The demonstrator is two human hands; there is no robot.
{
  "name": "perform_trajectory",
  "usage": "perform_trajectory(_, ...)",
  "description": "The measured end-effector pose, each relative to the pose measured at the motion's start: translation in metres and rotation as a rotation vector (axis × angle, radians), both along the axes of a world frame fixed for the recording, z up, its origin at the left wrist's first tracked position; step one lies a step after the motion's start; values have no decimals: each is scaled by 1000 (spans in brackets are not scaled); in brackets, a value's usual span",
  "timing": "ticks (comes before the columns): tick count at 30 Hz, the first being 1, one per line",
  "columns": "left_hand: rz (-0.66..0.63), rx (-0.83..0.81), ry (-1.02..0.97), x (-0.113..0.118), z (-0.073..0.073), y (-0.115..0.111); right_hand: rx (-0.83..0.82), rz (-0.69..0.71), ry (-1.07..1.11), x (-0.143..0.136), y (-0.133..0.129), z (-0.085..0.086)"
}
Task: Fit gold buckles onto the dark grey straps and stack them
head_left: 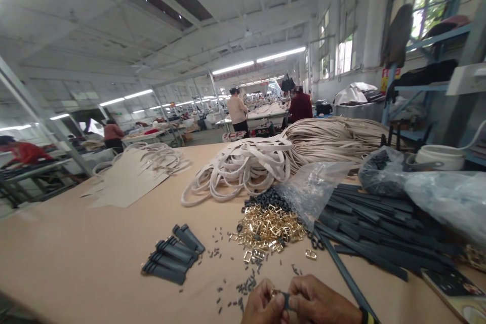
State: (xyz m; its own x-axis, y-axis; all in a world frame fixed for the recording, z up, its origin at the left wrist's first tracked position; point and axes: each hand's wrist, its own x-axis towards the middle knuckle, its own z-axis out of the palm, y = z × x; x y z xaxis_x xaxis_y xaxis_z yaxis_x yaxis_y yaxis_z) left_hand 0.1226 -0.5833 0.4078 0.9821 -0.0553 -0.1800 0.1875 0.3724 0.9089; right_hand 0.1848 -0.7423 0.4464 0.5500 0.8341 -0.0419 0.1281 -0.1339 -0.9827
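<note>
The left hand (262,305) and right hand (313,297) meet at the near edge of the view, thumbs and fingers pinching a short dark strap (287,300) between them. The strap spans the small gap from fingertips to fingertips; a gold buckle (274,293) shows at the left fingertips, partly hidden by them. Just beyond lie small dark bits (246,284), scattered on the tan tabletop (83,263), then a heap of gold buckles (270,228). Left of these, finished-looking buckled straps (170,259) lie in a row; to the right, long dark strips (375,228) are piled. Farther back sit pale looped straps (243,164).
</note>
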Motion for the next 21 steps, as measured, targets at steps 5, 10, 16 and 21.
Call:
perform_trajectory(5,23,-48,26,-6,21,-4,-32,9,-19,-3,-4,-1)
perform_trajectory(10,-110,300,89,-6,30,-6,-237,-124,-432,-6,-7,8)
perform_trajectory(16,-93,393,-5,-1,25,-16,-343,-90,-514,4,-17,11)
perform_trajectory(21,-22,329,24,2,22,-17,-388,-300,-603,33,-18,29)
